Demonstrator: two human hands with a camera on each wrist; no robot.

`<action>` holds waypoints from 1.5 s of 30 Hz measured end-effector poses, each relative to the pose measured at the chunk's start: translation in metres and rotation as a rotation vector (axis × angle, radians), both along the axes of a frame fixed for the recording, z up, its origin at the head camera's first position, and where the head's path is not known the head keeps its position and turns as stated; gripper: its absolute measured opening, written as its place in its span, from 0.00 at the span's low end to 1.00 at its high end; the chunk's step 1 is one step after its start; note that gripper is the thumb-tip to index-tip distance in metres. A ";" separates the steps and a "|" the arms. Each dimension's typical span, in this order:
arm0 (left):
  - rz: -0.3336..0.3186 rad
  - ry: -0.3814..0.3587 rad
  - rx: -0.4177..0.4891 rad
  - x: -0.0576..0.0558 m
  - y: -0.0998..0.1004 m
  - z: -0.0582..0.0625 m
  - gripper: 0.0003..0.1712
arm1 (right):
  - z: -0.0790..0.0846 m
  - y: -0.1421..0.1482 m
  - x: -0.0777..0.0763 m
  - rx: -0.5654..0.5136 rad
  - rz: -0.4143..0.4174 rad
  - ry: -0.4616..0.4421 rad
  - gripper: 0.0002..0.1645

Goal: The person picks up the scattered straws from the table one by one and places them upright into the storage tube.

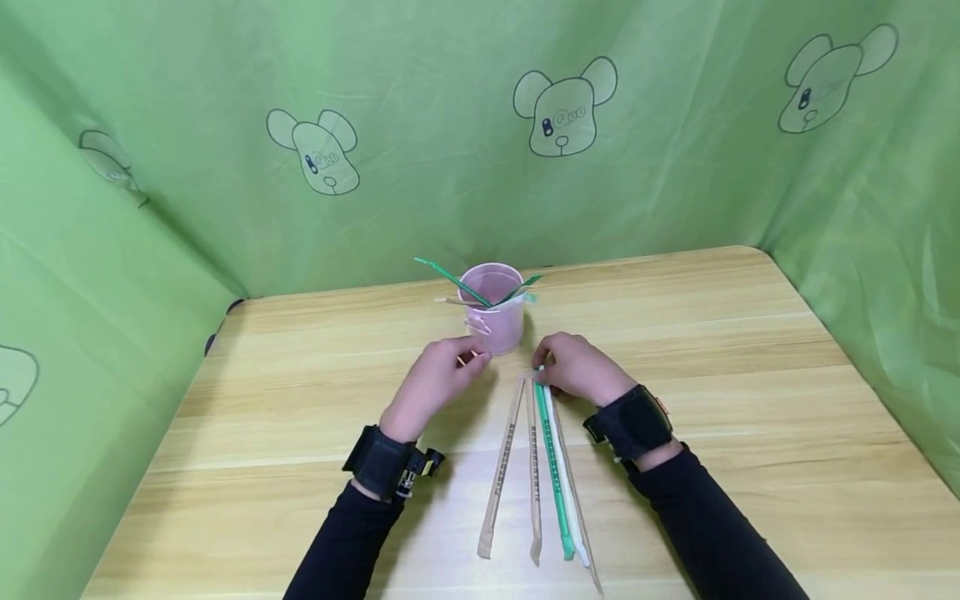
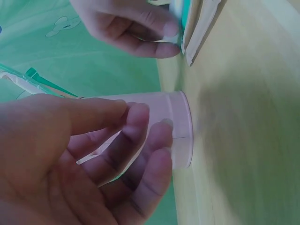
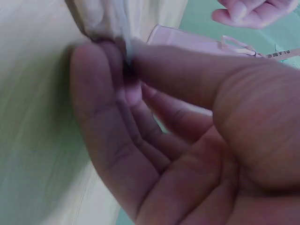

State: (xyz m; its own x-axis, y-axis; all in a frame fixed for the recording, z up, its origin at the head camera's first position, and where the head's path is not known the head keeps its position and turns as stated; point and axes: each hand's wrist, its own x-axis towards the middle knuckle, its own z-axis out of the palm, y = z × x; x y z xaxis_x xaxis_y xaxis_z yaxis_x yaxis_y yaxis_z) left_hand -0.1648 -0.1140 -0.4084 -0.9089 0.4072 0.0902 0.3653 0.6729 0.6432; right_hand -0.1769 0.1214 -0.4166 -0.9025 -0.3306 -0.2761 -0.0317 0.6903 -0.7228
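Note:
Several paper-wrapped straws lie fanned on the table: a tan one [image 1: 501, 467] at the left, another tan one [image 1: 534, 467] beside it, then a green one [image 1: 555, 467] and a white one [image 1: 567, 475] close together, with a thin tan one along the right edge. My right hand [image 1: 585, 367] pinches at the far ends of the right-hand straws; the right wrist view shows wrapper ends [image 3: 98, 21] between thumb and fingers. Just in front of the pink bucket [image 1: 506, 329], my left hand [image 1: 438, 375] hovers with loosely curled fingers, holding nothing in the left wrist view [image 2: 93, 140].
Straws, among them a green one [image 1: 450, 279], stick out over the rim of the bucket near the table's back edge. Green cloth [image 1: 435, 208] printed with bear heads hangs behind and at both sides of the wooden table [image 1: 720, 400].

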 end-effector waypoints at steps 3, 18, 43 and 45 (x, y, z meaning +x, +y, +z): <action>-0.008 -0.009 -0.018 0.001 0.001 -0.001 0.09 | 0.003 0.001 -0.001 -0.020 -0.038 0.016 0.14; -0.007 -0.084 -0.029 0.003 0.001 -0.001 0.10 | 0.017 0.011 -0.005 -0.324 -0.225 0.185 0.15; -0.075 -0.154 -0.070 0.009 0.010 -0.012 0.09 | 0.048 0.017 0.001 -0.767 -0.278 0.277 0.16; -0.087 -0.159 -0.077 0.011 0.013 -0.012 0.09 | 0.054 0.019 0.003 -0.818 -0.276 0.321 0.15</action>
State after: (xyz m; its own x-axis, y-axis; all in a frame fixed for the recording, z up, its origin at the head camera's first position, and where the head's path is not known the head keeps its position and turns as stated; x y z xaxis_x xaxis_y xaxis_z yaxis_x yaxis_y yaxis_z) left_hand -0.1543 -0.1010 -0.4207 -0.8704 0.4847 -0.0866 0.3217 0.6929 0.6453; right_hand -0.1736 0.1408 -0.3623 -0.9712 -0.0734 0.2265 -0.2257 -0.0194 -0.9740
